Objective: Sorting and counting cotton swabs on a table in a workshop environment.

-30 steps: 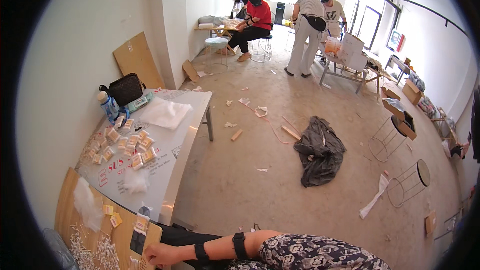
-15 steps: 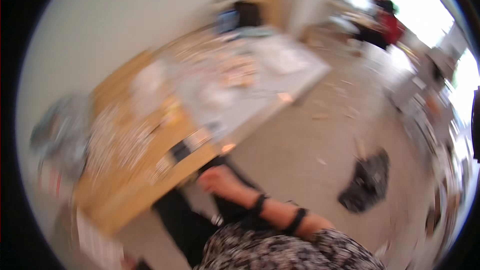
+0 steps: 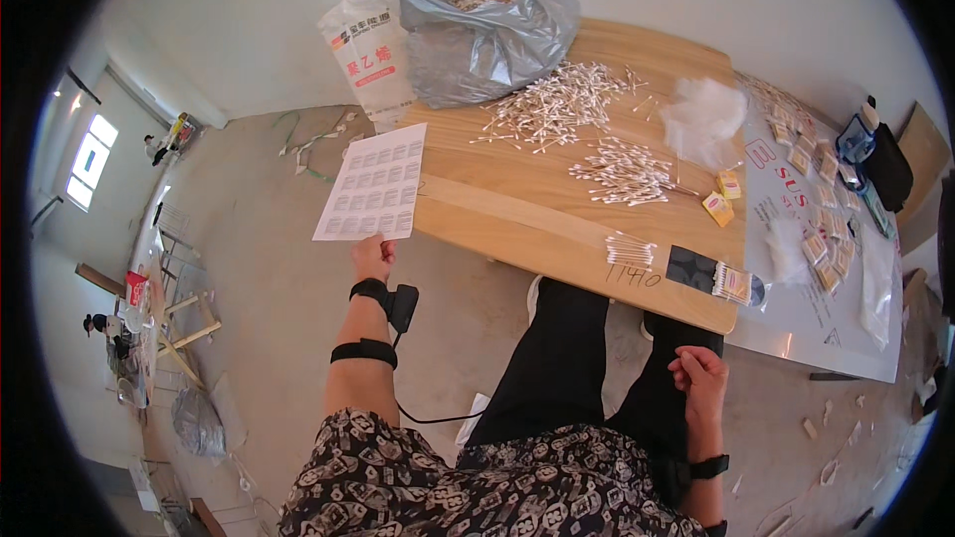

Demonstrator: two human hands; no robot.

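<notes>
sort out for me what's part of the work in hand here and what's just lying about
In hand: left hand holding the sheet of labels; cotton swabs piled on the wooden table; small yellow packets.

Lying about: grey plastic bag, white sack, black bag. Right hand rests on the thigh.
</notes>
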